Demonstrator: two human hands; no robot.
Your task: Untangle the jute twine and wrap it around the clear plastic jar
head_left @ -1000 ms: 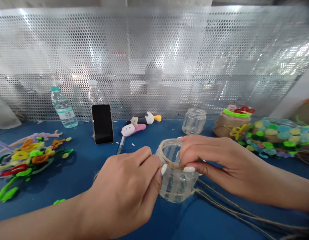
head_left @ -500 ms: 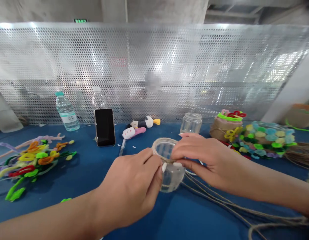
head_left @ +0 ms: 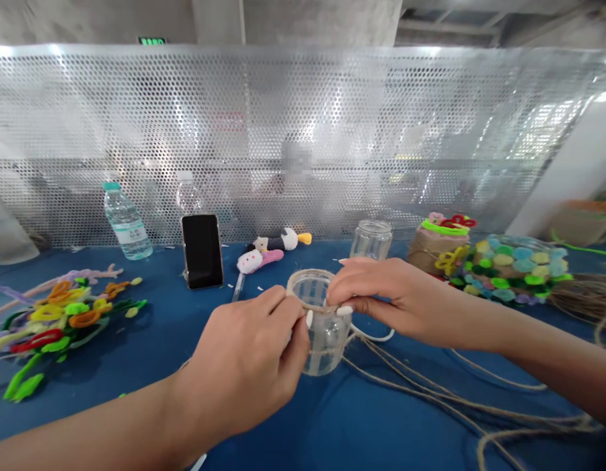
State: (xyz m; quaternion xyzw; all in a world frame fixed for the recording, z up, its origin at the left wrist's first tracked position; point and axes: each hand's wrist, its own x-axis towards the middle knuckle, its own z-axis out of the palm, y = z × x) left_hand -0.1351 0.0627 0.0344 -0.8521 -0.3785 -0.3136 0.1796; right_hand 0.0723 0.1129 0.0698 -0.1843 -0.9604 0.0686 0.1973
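Note:
A clear glass jar (head_left: 327, 347) stands on the blue table between my hands, with jute twine (head_left: 316, 307) around its neck just below the rim. My left hand (head_left: 256, 353) is closed at the jar's left side, thumb and fingers pinching the twine against the neck. From the right, my right hand (head_left: 395, 297) pinches the same twine near the rim, its fingertips bent over the edge. Loose strands of twine (head_left: 420, 389) trail from behind the jar toward the lower right. Part of the jar's left side is hidden by my left hand.
Colourful pipe-cleaner pieces (head_left: 62, 320) lie at left. A phone (head_left: 202, 251), a water bottle (head_left: 128, 226) and plush figures (head_left: 261, 258) stand or lie behind. Farther right are another glass jar (head_left: 371, 239), a wrapped jar (head_left: 430, 248) and a pompom-covered jar (head_left: 518, 268).
The jar and both hands have shifted slightly left in view, and the jar looks less tilted. Twine along the neck shows more clearly between my fingers. Both hands keep their pinch.

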